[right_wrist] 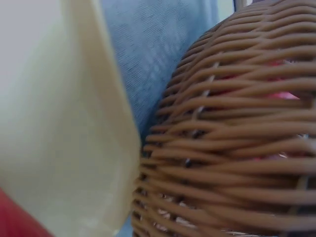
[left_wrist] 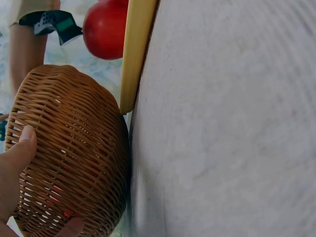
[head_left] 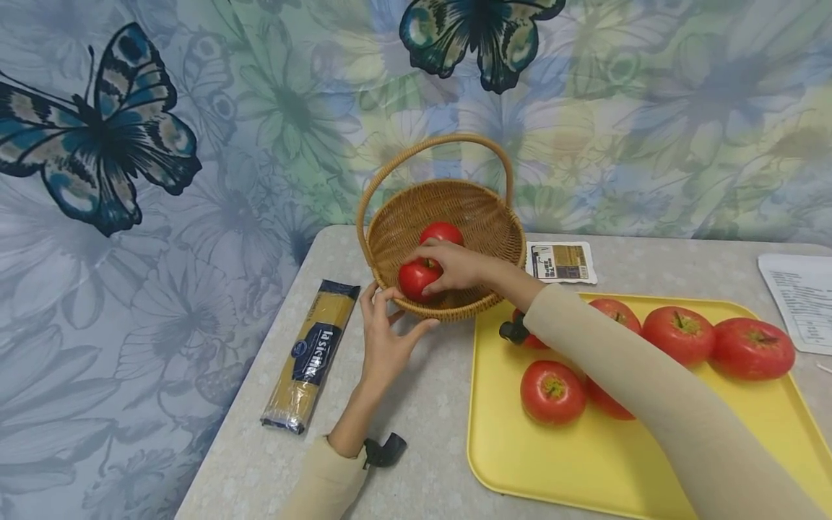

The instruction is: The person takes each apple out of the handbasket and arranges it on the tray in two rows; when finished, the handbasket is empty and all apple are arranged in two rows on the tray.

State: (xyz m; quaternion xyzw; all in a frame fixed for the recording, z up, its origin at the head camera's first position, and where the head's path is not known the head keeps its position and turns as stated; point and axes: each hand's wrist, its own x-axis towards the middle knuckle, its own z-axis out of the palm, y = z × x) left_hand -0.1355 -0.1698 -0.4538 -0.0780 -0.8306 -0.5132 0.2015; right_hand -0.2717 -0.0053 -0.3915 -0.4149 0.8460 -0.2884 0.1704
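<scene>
Butterfly-printed floral cloth (head_left: 286,123) backs a pale speckled tabletop (head_left: 429,477) in the head view. On the tabletop stands a round brown wicker basket (head_left: 455,202) with an arched handle. Inside, near the front wall, the right hand (head_left: 461,266) has its fingers curled round a glossy red apple (head_left: 414,280); a second red apple (head_left: 443,231) lies just behind. The left hand (head_left: 385,343) holds the near-left rim, thumb spread along the outer wall. A slack right grip could let smooth skin slip and the fruit knock its neighbour; if the left hand eased off, a push on the wall might tip or slide the light basket. The held fruit looks deep red and rounded, with a shiny highlight and a darker hollow at the stem.

From the left wrist, the thumb presses the weave, and the yellow plastic tray (left_wrist: 132,59) stands beside the basket, so a slide could bump it.

From the right wrist, red shows through the weave's gaps; the right hand's grip cannot be told there.
</scene>
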